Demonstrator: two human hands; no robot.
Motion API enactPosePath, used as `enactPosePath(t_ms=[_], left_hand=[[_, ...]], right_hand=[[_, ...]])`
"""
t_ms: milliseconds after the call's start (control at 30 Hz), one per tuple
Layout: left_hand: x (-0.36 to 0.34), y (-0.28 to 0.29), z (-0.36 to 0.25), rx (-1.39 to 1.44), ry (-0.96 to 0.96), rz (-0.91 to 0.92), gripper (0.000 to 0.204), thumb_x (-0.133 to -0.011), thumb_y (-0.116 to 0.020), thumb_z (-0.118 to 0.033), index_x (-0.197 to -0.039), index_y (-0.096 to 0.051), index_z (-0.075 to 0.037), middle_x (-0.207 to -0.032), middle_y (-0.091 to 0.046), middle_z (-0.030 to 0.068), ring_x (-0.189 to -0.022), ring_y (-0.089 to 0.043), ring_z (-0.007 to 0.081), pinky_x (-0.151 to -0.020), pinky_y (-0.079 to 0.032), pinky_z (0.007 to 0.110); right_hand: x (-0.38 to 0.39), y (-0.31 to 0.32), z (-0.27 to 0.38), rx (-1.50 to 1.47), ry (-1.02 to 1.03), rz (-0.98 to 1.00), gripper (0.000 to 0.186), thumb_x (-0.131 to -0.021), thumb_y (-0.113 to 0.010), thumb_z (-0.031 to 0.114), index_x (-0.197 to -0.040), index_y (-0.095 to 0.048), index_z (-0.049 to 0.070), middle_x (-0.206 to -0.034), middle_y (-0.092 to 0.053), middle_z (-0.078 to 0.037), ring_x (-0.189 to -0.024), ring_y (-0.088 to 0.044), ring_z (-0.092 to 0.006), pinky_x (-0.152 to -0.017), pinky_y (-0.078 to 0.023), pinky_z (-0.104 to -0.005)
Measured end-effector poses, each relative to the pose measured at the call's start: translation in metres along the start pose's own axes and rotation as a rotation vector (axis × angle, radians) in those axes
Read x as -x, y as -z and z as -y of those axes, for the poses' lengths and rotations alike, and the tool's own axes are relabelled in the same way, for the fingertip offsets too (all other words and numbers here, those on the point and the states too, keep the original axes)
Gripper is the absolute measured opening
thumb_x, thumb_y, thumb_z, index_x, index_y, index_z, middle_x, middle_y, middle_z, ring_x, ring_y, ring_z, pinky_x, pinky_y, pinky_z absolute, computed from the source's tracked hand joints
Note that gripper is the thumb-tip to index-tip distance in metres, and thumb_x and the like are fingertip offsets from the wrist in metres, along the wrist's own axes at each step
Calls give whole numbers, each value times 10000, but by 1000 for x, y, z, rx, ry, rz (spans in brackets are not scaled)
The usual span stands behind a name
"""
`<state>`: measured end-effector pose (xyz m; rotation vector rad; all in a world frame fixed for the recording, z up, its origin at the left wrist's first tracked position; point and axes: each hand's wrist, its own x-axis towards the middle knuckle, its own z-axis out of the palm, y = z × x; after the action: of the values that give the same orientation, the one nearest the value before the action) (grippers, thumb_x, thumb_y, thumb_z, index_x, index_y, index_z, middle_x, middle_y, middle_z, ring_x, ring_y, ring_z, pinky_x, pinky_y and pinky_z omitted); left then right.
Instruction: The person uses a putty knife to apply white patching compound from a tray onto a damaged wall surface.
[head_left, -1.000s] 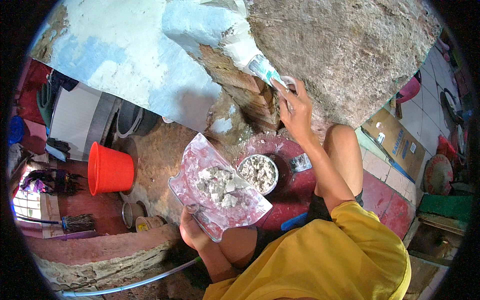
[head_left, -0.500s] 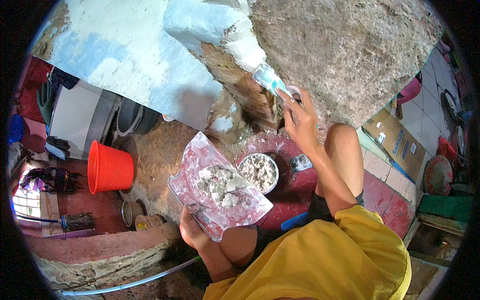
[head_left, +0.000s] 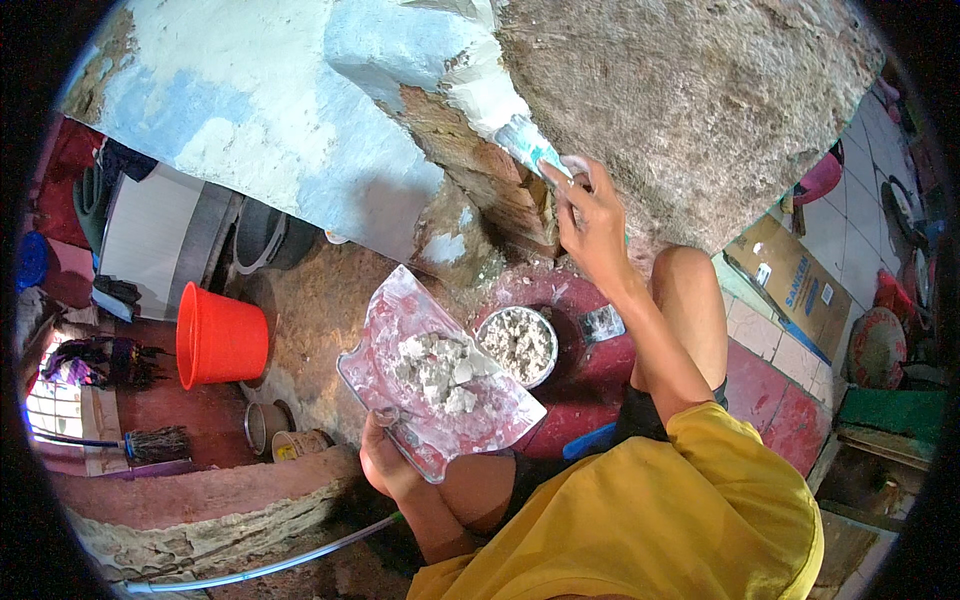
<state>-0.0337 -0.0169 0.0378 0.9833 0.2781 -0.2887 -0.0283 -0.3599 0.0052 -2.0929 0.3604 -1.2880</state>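
My right hand point(head_left: 592, 215) is closed on a putty knife point(head_left: 531, 148) with a pale, smeared blade. That blade lies against the raised corner of the wall, at the lower end of a strip of fresh white plaster point(head_left: 482, 98). Below the strip the corner shows bare, rough brown masonry point(head_left: 440, 122). My left hand point(head_left: 380, 455) grips the lower edge of a flat reddish board point(head_left: 375, 345), thumb on top, its other fingers hidden beneath. Lumpy grey-white plaster point(head_left: 438, 372) is heaped on the board. Right beside the board, a round tub point(head_left: 541, 379) holds more plaster.
A red bucket point(head_left: 222, 335) stands on the left, near a dark basin point(head_left: 268, 238). A small smeared plate point(head_left: 602, 324) lies right of the tub. The low ledge point(head_left: 220, 490) runs along the lower left, and flattened cardboard point(head_left: 790, 285) lies at the right.
My right hand and the putty knife have shifted slightly up and left along the wall's corner. The left hand and the board stay in place.
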Motion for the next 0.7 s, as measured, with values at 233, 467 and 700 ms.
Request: enactPosePath(t_ms=[233, 467, 700], left_hand=[[-2, 5, 2, 15, -18, -1, 311, -858, -580, -207, -1027, -570, 54, -1002, -623, 132, -869, -621, 248, -765, -522, 375], [4, 6, 8, -55, -166, 159, 322, -844, -582, -205, -1047, -566, 45, -1013, -623, 132, -892, -615, 250, -794, -513, 381], [1, -10, -2, 59, 56, 53, 312, -827, -564, -163, -1061, -556, 42, -1012, -621, 139, -893, -615, 272, -810, -509, 404]], right_hand=[[-12, 3, 1, -17, 1, -44, 448, -736, -553, -89, -1128, -640, 111, -1068, -540, -160, -837, -566, -279, -729, -464, -341], [-12, -5, 0, 19, 9, -39, 449, -741, -567, -85, -1131, -646, 125, -1075, -553, -137, -782, -582, -234, -694, -474, -310], [-4, -4, 4, -64, 70, -26, 437, -748, -566, -77, -1128, -646, 123, -1096, -554, -139, -844, -596, -255, -700, -483, -319]])
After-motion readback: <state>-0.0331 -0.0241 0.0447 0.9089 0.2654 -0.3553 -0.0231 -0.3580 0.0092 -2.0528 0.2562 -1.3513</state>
